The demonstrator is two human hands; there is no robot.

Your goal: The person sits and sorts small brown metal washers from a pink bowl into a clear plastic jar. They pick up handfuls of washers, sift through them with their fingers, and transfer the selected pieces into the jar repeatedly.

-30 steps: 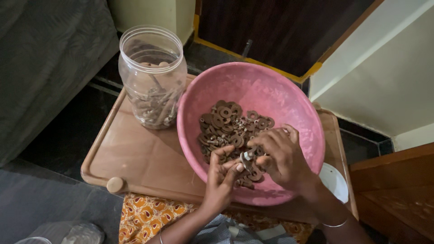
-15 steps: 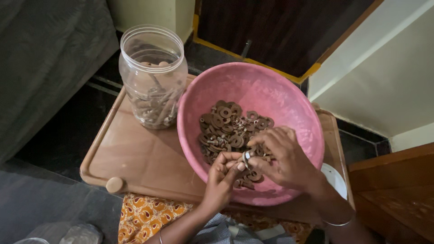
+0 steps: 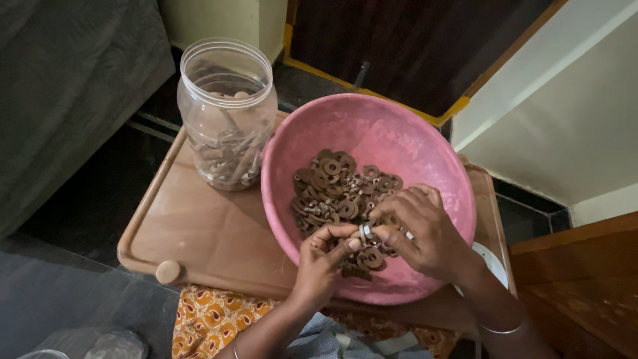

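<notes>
Silver nut [image 3: 365,232] – pinched between left hand [image 3: 321,262], right hand [image 3: 425,233], over pink bowl [image 3: 372,136]

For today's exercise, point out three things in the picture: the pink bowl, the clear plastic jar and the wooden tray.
pink bowl [image 3: 372,126], head view, bare inner wall at the back.
clear plastic jar [image 3: 226,106], head view, its see-through side.
wooden tray [image 3: 206,233], head view, bare surface left of the bowl.

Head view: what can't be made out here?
- Small silvery piece pinched between left hand and right hand: too small, fingers cover it.
- Rusty brown washers low in the pink plastic bowl: hidden under both hands.
- White round object: behind right wrist and bowl.
- Clear plastic jar contents: blurred.
</notes>
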